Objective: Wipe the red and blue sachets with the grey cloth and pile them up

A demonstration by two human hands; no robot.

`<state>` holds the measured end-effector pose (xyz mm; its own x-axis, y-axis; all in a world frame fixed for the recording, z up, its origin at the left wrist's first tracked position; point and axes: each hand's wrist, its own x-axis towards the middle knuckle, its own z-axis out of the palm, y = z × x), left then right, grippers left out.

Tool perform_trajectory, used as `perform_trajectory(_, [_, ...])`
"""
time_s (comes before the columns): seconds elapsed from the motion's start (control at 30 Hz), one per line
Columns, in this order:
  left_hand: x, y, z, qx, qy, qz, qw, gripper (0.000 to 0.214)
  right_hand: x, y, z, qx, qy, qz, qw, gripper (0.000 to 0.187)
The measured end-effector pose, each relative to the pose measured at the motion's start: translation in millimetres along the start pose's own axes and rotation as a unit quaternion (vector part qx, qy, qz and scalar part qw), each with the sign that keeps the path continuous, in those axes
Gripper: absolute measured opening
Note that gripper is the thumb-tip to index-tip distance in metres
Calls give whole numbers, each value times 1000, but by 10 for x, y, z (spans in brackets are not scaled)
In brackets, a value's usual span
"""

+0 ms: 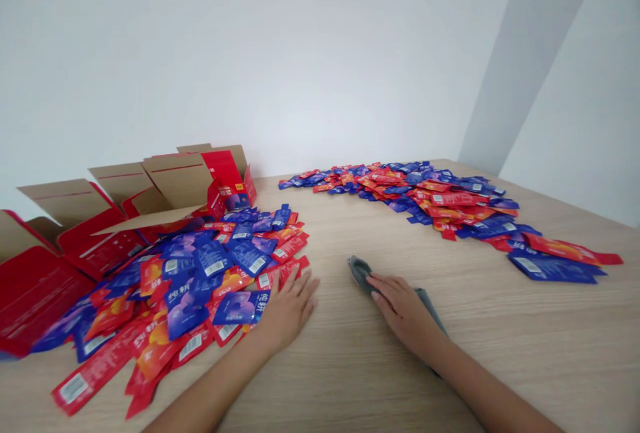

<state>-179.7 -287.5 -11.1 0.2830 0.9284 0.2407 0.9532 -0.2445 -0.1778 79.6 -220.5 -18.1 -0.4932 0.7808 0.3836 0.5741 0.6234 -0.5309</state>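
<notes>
My left hand (289, 309) lies flat with fingers stretched out, touching the right edge of a big heap of red and blue sachets (200, 279) on the wooden table (500, 353). My right hand (403, 306) rests palm down, fingers extended, pressing on a grey cloth (360, 269) that pokes out from under it. Both hands hold nothing in a grip.
Several open red cardboard boxes (165, 186) with brown flaps stand at the back left behind the heap. A second long spread of red and blue sachets (450, 203) lies across the far right. A white wall rises behind the table.
</notes>
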Motion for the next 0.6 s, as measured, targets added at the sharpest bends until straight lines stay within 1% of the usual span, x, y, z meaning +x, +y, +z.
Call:
perform_trajectory(0.1, [-3, -227, 91, 5, 9, -40, 999, 40, 112, 82, -78, 29, 2, 60, 998, 43])
perform_trajectory(0.17, [-10, -307, 105, 1, 23, -48, 999, 39, 266, 223, -185, 1, 7, 76, 997, 44])
perform_trajectory(0.23, [-20, -307, 89, -11, 32, -52, 998, 38, 466, 432, -340, -78, 8, 81, 994, 41])
perform_trajectory(0.27, [-24, -288, 75, -19, 34, -54, 998, 37, 570, 557, -431, -139, 4, 101, 985, 40])
perform_trajectory(0.3, [-28, -266, 59, -28, 35, -57, 997, 36, 670, 689, -527, -205, 5, 135, 969, 38])
perform_trajectory(0.4, [-30, -214, 14, -54, 38, -67, 996, 35, 884, 1085, -800, -259, 37, 180, 948, 34])
perform_trajectory(0.43, [-29, -206, 0, -62, 39, -70, 995, 35, 922, 1201, -872, -295, 34, 197, 934, 31])
perform_trajectory(0.47, [-27, -200, -13, -71, 39, -74, 994, 34, 947, 1304, -930, -316, 23, 199, 927, 30])
perform_trajectory(0.53, [-24, -192, -39, -86, 37, -82, 992, 34, 973, 1455, -1000, -316, 10, 197, 928, 30])
perform_trajectory(0.6, [-24, -183, -60, -99, 33, -90, 990, 34, 995, 1520, -1005, -301, 12, 176, 937, 34])
